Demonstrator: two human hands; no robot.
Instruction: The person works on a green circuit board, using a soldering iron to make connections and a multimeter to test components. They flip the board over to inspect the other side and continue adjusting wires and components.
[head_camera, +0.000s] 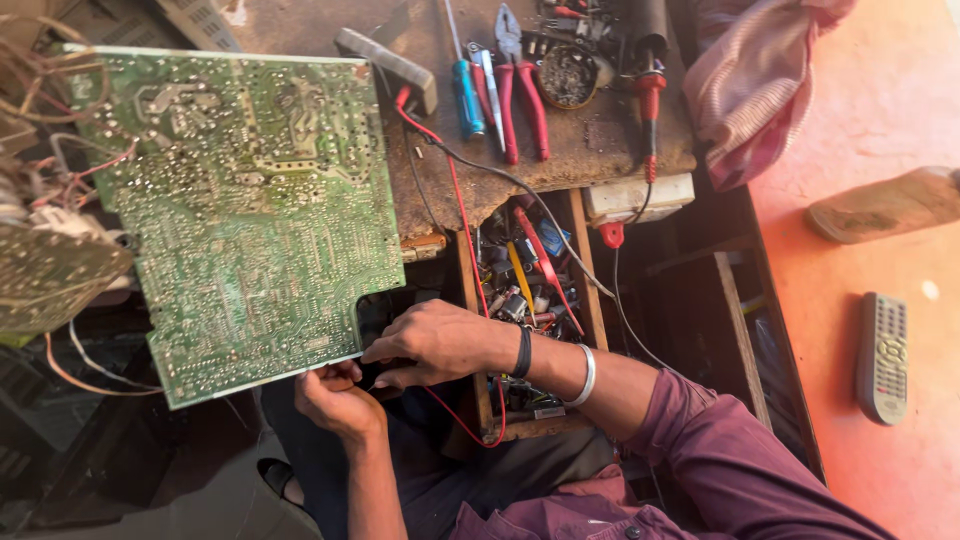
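Holding circuit board corner, left hand grip below, right hand beside

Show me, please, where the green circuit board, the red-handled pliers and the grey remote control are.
green circuit board (250, 200): head view, middle of its solder side.
red-handled pliers (522, 105): head view, on the handles.
grey remote control (882, 357): head view, on its keypad.

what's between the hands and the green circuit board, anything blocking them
Nothing visible blocks them. The left hand sits right at the near edge of the green circuit board, and the right hand rests at its lower right corner. A red wire runs close by but beside the board, not between hands and board.
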